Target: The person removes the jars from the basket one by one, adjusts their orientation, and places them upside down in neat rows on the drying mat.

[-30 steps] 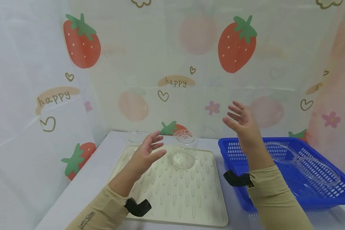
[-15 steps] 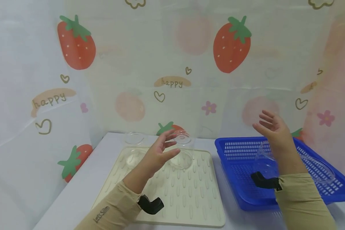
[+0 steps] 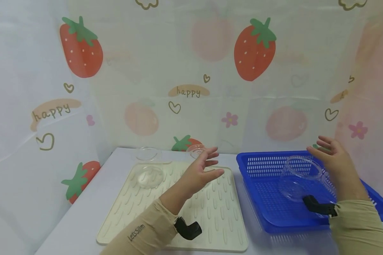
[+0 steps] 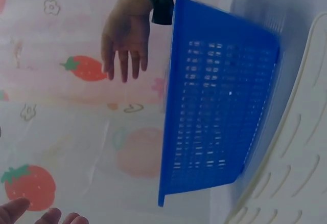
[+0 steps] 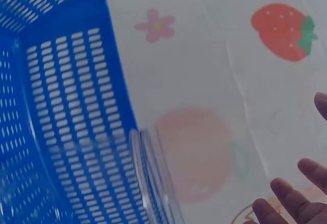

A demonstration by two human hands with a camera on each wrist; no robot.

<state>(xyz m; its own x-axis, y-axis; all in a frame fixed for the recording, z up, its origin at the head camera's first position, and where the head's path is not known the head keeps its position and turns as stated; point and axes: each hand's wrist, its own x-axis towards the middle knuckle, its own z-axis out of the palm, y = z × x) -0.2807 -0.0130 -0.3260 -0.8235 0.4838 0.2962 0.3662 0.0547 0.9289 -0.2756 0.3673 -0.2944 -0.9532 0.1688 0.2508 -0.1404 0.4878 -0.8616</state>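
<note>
My left hand (image 3: 199, 173) hovers over the cream ridged mat (image 3: 223, 209), fingers relaxed and apart, holding nothing. It partly covers a clear, glass-like cup (image 3: 196, 150) standing upside down behind it. Another clear upturned cup (image 3: 149, 177) stands on the mat's far left part. Above the right side of the blue basket (image 3: 274, 228) my right hand (image 3: 339, 164) is raised, fingers loosely bent around nothing. A clear cup (image 3: 298, 166) stands mouth up in the basket, and a second one beside it is mostly hidden by my right arm. In the right wrist view a clear rim (image 5: 148, 178) shows below the fingertips' left.
The white table (image 3: 73, 223) carries the mat at left and the slotted basket at right, with a narrow strip of table between them. A strawberry-print curtain (image 3: 140, 53) hangs close behind and along both sides.
Both hands have moved right, and the right hand has also lowered over the basket. The view has turned slightly right. The left upturned cup is now uncovered, while the other is more hidden.
</note>
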